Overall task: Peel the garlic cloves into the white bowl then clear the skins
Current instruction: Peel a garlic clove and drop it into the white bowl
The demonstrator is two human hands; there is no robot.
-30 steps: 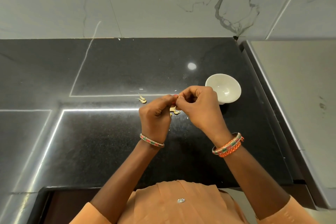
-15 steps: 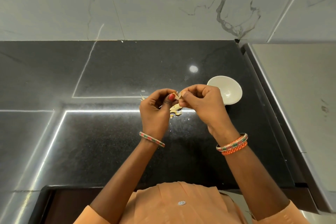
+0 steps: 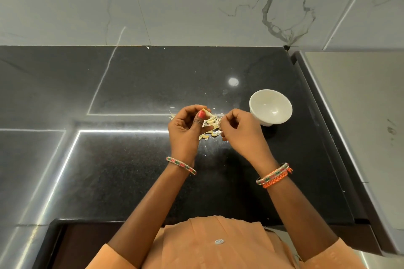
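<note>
My left hand [image 3: 185,125] pinches a garlic clove [image 3: 205,113] between thumb and curled fingers above the black counter [image 3: 135,170]. Just to its right, my right hand [image 3: 239,131] has its fingers curled and pinches a thin strip of skin [image 3: 220,119] near the clove. Loose garlic skins [image 3: 206,135] lie on the counter below and between both hands. The white bowl [image 3: 271,107] stands upright to the right of my right hand; nothing shows inside it.
A marble wall [image 3: 196,2] rises behind the counter. A grey raised surface [image 3: 360,116] borders the counter on the right. The counter's front edge runs near my body.
My hands have drawn slightly apart, the right one pulling away to the right with a bit of skin. The clove and skins between them now show more.
</note>
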